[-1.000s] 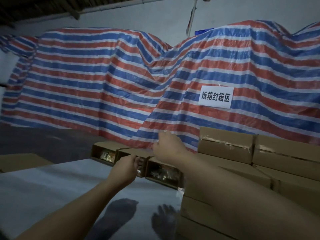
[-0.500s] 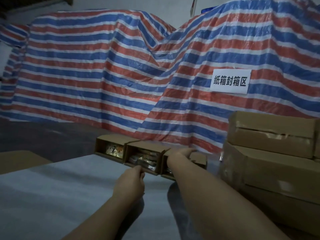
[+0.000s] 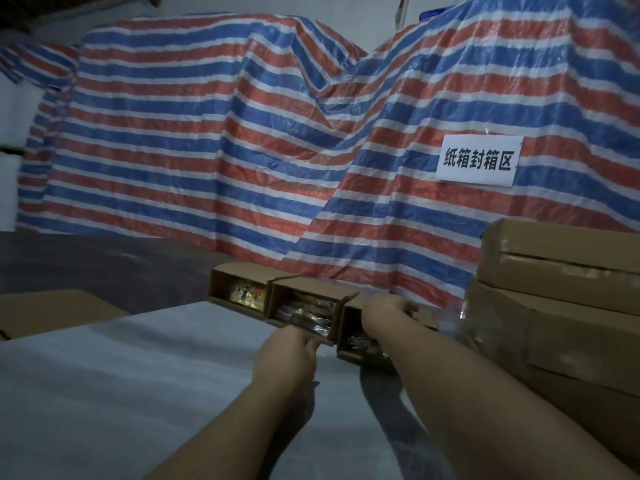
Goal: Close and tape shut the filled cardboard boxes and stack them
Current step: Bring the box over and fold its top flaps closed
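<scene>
Cardboard, open-ended, the nearest filled box (image 3: 349, 336) lies at the desk's (image 3: 138, 375) far edge, long axis running away. The right hand (image 3: 388, 308) grips its top; the left hand (image 3: 289, 348) seemingly pinches its left flap, fingers partly hidden.

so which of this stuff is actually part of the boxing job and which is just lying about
Part of the job:
- three open filled boxes in a row at the table's far edge
- right hand gripping the rightmost box's top
- left hand at that box's left flap
- stack of closed boxes on the right

Just there:
- striped tarp
- white sign
- flat cardboard at left
</scene>
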Demonstrator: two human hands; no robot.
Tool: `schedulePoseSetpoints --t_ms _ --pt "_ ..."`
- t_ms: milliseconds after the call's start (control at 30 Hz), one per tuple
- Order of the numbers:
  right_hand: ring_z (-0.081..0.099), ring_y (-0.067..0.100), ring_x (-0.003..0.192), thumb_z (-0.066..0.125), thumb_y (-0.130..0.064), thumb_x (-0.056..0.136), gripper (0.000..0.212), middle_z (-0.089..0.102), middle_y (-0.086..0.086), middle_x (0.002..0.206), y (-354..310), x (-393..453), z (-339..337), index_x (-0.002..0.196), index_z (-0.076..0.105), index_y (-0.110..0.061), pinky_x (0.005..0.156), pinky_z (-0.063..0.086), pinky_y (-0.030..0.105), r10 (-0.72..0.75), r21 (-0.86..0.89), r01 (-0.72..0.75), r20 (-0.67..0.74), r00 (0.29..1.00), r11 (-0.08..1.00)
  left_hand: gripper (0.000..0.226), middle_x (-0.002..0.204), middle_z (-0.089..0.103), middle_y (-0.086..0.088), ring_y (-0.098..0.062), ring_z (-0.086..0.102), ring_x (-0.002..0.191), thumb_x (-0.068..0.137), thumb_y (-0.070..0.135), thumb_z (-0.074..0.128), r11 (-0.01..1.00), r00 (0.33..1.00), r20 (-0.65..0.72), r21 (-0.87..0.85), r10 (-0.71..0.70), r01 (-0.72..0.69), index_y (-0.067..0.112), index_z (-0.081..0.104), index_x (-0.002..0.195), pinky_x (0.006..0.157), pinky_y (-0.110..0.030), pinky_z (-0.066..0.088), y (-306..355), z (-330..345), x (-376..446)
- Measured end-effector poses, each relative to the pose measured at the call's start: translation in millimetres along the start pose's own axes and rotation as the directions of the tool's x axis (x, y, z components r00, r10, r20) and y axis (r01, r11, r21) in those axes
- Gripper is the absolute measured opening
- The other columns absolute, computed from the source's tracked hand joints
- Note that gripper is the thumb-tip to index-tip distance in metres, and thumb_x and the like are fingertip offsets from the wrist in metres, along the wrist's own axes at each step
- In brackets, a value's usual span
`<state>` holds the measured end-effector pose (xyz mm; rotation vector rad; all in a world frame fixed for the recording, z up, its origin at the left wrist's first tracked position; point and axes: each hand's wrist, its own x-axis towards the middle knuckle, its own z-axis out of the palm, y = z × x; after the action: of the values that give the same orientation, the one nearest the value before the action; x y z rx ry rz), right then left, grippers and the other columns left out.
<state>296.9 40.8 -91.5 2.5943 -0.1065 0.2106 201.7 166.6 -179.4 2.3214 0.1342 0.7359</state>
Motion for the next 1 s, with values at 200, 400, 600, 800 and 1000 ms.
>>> schedulePoseSetpoints --t_ms 200,400,600,800,1000 --pt "0.053 0.038 0.127 0.055 -0.021 0.099 0.043 0.055 0.017 0.139 16 -53 -28 0.140 0.052 -0.009 0.107 0.045 0.053 -0.140 0.067 0.145 -0.069 0.988 0.987 0.034 0.074 0.060 0.005 -0.014 0.060 0.074 0.102 0.042 0.043 1.000 0.990 -0.141 -0.012 -0.006 0.004 0.023 0.061 0.081 0.073 -0.035 0.053 19 -26 -14" --pt "0.061 0.027 0.099 0.063 -0.014 0.094 0.027 0.058 0.009 0.106 30 -115 -66 0.120 0.061 -0.011 0.083 0.052 0.039 -0.287 0.205 0.363 -0.324 0.902 0.909 0.028 0.083 0.064 0.002 -0.012 0.062 0.076 0.101 0.043 0.043 0.989 0.923 -0.383 -0.144 -0.024 -0.034 0.024 0.055 0.084 0.071 -0.038 0.056 47 -65 -39" --pt "0.056 0.020 0.081 0.063 -0.013 0.093 0.019 0.052 0.005 0.092 63 -170 -100 0.110 0.057 -0.013 0.062 0.043 0.030 -0.337 0.310 0.483 -0.421 0.842 0.819 0.022 0.107 0.062 0.002 -0.011 0.061 0.095 0.094 0.020 0.060 0.835 0.987 -0.134 -0.550 -0.088 0.000 0.027 0.053 0.113 0.074 -0.028 0.050 70 -127 -60" --pt "0.063 0.019 0.087 0.060 -0.016 0.098 0.021 0.063 0.007 0.106 136 -219 -118 0.118 0.061 -0.013 0.069 0.053 0.028 -0.308 0.604 0.522 -0.428 0.850 0.602 0.035 0.118 0.059 -0.012 -0.032 0.058 0.108 0.083 0.029 0.065 0.798 0.974 0.228 -0.585 -0.011 0.146 0.025 0.061 0.117 0.089 -0.047 0.051 121 -213 -98" --pt "0.066 0.025 0.105 0.054 -0.033 0.104 0.033 0.066 0.008 0.123 243 -268 -115 0.133 0.061 -0.020 0.070 0.055 0.029 -0.490 0.781 0.370 -0.095 0.866 0.504 0.044 0.107 0.072 -0.009 -0.027 0.069 0.098 0.067 0.048 0.072 0.718 0.945 0.305 -0.683 0.114 0.134 0.024 0.074 0.103 0.079 -0.044 0.055 198 -225 -150"
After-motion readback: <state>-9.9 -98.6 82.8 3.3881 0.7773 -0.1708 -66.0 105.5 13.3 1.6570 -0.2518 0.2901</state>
